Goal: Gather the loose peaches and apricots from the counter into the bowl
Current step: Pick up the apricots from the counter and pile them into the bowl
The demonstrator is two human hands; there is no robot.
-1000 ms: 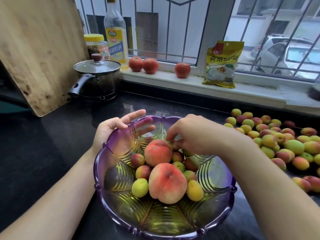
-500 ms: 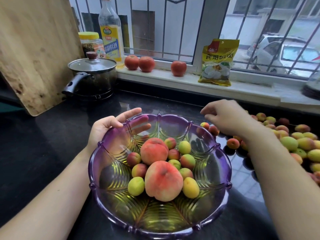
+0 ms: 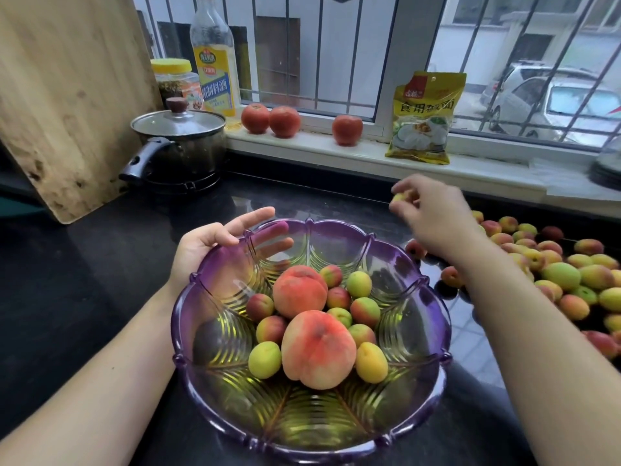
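A purple see-through bowl point(image 3: 433, 334) stands on the black counter in front of me. It holds two big peaches point(image 3: 317, 349) and several small apricots. My left hand point(image 3: 205, 245) rests against the bowl's far-left rim, fingers straight behind the wall. My right hand point(image 3: 433, 216) hovers past the bowl's far-right rim and pinches a small yellow apricot point(image 3: 400, 198) in its fingertips. A heap of loose apricots point(image 3: 557, 274) lies on the counter to the right.
A lidded steel pot point(image 3: 181, 146) sits at the back left beside a leaning wooden board point(image 3: 67, 95). On the window sill stand a bottle point(image 3: 213, 55), a jar, three tomatoes point(image 3: 347, 129) and a yellow packet point(image 3: 425, 119).
My right hand left the bowl, swung right over the loose fruit and picked up a small apricot, now lifted. My left hand stayed at the rim.
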